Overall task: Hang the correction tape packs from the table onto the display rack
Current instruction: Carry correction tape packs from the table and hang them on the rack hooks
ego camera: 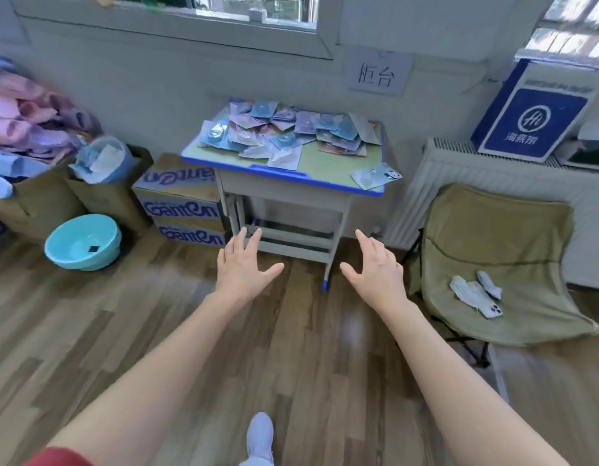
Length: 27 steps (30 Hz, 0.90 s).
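Observation:
A heap of correction tape packs (pixel 284 132) in blue, pink and clear wrappers covers the far half of a small green desk with a blue rim (pixel 328 164). One single pack (pixel 377 175) lies apart at the desk's front right corner. My left hand (pixel 244 265) and my right hand (pixel 375 267) stretch forward with fingers spread, below and in front of the desk, holding nothing. No display rack shows in this view.
Stacked cardboard boxes (pixel 183 203) stand left of the desk, with a turquoise basin (pixel 84 242) on the wooden floor and bags of cloth behind. A folding chair (pixel 493 260) carrying a phone stands right, before a white radiator (pixel 493 176). My shoe (pixel 260 435) shows below.

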Each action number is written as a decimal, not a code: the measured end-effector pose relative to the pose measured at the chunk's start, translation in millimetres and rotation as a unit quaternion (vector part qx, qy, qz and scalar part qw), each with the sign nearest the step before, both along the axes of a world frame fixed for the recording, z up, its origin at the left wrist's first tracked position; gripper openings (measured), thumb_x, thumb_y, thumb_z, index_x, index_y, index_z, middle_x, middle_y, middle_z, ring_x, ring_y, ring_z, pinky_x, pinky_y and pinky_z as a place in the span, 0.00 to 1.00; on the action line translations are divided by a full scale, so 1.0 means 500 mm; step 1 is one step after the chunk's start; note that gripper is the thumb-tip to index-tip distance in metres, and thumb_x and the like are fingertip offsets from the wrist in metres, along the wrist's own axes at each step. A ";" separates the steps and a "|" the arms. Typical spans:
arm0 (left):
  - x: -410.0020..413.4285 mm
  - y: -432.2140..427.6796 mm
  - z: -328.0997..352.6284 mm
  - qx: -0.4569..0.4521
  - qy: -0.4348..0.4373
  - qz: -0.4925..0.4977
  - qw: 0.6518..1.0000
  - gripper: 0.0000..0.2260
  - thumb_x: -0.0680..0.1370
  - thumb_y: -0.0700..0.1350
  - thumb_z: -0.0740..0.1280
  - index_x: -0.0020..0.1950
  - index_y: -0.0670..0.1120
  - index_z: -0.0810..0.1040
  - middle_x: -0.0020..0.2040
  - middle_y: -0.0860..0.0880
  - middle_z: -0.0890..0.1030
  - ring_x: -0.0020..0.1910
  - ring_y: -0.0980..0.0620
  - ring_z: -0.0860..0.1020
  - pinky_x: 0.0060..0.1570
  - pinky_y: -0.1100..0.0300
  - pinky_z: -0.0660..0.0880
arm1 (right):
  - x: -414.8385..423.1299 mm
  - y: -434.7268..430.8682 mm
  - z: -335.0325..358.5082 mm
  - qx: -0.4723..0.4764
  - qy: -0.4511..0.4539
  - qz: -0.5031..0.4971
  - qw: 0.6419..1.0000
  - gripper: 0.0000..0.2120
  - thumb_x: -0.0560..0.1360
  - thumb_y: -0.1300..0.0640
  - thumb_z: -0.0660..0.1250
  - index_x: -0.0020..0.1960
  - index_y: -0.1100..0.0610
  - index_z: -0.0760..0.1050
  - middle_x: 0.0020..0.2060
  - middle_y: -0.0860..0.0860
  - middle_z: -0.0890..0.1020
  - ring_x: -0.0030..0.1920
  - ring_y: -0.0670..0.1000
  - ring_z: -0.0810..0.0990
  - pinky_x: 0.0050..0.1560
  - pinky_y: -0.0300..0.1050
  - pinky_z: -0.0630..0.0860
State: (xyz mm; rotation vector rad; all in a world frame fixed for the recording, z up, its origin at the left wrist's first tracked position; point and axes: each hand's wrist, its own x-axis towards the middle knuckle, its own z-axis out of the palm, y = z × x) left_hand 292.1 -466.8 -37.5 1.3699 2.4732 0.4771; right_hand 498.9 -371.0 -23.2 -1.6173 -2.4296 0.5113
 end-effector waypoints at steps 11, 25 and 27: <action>-0.188 0.341 -0.014 0.007 -0.009 -0.055 0.998 0.35 0.77 0.61 0.62 0.78 0.52 0.50 0.79 0.47 0.49 0.77 0.47 0.49 0.75 0.49 0.47 | -0.160 0.316 -0.012 -0.045 -0.008 -0.115 0.992 0.33 0.78 0.45 0.60 0.77 0.50 0.50 0.74 0.56 0.60 0.69 0.61 0.64 0.64 0.55 0.64; -0.335 0.746 -0.052 -0.005 0.003 -0.042 0.999 0.34 0.77 0.58 0.65 0.78 0.50 0.53 0.79 0.47 0.51 0.77 0.48 0.50 0.73 0.52 0.49 | -0.267 0.765 -0.135 -0.158 -0.024 -0.297 0.941 0.42 0.75 0.35 0.60 0.78 0.51 0.42 0.76 0.60 0.43 0.71 0.68 0.54 0.67 0.61 0.60; -0.356 0.766 -0.061 -0.007 -0.001 -0.031 0.999 0.34 0.77 0.57 0.65 0.78 0.50 0.53 0.79 0.47 0.51 0.77 0.48 0.50 0.72 0.52 0.49 | -0.276 0.786 -0.155 -0.168 -0.039 -0.308 0.935 0.44 0.74 0.34 0.60 0.78 0.51 0.41 0.76 0.60 0.43 0.72 0.68 0.51 0.68 0.63 0.58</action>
